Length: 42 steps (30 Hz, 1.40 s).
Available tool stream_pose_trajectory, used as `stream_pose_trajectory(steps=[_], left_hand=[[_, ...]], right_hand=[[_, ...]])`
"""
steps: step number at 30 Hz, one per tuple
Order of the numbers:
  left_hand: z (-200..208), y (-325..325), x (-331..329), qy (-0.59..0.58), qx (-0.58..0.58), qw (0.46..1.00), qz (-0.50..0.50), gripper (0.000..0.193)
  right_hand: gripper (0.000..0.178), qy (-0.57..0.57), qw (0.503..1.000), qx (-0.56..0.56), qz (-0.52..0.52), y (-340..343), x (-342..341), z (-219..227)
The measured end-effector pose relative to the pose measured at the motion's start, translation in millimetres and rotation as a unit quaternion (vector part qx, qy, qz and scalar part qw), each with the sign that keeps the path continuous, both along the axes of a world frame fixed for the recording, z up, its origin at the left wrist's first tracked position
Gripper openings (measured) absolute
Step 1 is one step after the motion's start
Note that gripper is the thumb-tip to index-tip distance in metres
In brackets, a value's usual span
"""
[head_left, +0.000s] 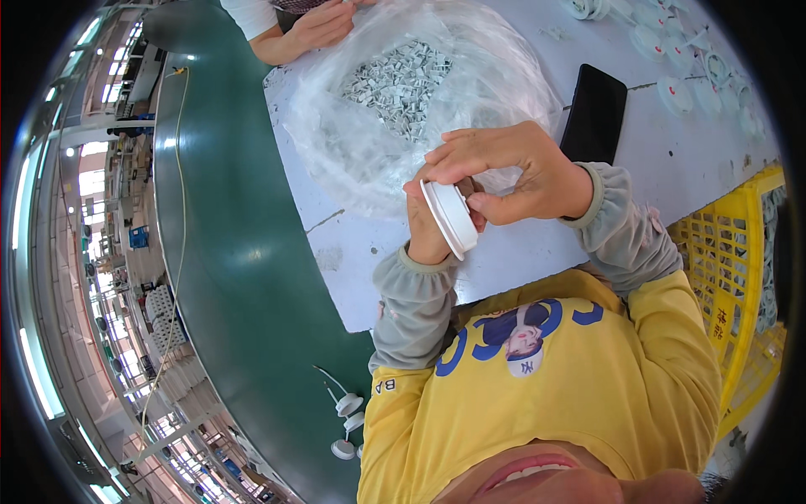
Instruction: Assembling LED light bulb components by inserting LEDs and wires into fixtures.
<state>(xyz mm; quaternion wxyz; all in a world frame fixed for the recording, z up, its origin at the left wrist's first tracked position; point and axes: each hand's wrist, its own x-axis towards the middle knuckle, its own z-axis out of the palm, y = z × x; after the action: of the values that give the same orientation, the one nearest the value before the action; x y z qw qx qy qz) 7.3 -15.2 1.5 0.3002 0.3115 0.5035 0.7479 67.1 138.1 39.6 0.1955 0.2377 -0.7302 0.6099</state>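
the left hand (424, 231) and right hand (525, 172) hold one white cap (451, 220), seemingly half-done to me, with plenty of small pieces (399, 88) left.

The bag (323, 143) of clips (403, 84) lay on the desk (336, 277), left of the phone (594, 113); fingers (457, 160) held the cap (453, 220) before the bag; the basket (729, 323) stood rightmost.

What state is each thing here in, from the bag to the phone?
White round part: tilted, held up above the table.
Left hand: holding the part, partly hidden by it.
Right hand: fingers bent, holding the part.
Plastic bag: open, small pale pieces inside.
Phone: lying flat, screen dark.
Yellow crate: holding pale parts.
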Motion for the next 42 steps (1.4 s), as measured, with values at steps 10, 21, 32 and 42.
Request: stream_pose_trajectory(steps=[10, 21, 32, 42], left_hand=[[5, 8, 9, -0.105, -0.024, 0.99, 0.092, 0.075], [2, 9, 4, -0.09, 0.016, 0.989, 0.116, 0.062], [1, 4, 6, -0.13, -0.03, 0.991, 0.028, 0.074], [-16, -4, 0, 0.157, -0.097, 0.976, 0.112, 0.041]], right_hand=[[0.025, -0.1, 0.992, -0.083, -0.006, -3, 6, 4], [0.027, -0.091, 0.995, -0.04, 0.008, -6, 5, 2], [0.011, -0.071, 0.995, -0.059, 0.023, 3, 3, -1], [0.015, -0.05, 0.996, -0.071, 0.033, -1, 9, 9]])
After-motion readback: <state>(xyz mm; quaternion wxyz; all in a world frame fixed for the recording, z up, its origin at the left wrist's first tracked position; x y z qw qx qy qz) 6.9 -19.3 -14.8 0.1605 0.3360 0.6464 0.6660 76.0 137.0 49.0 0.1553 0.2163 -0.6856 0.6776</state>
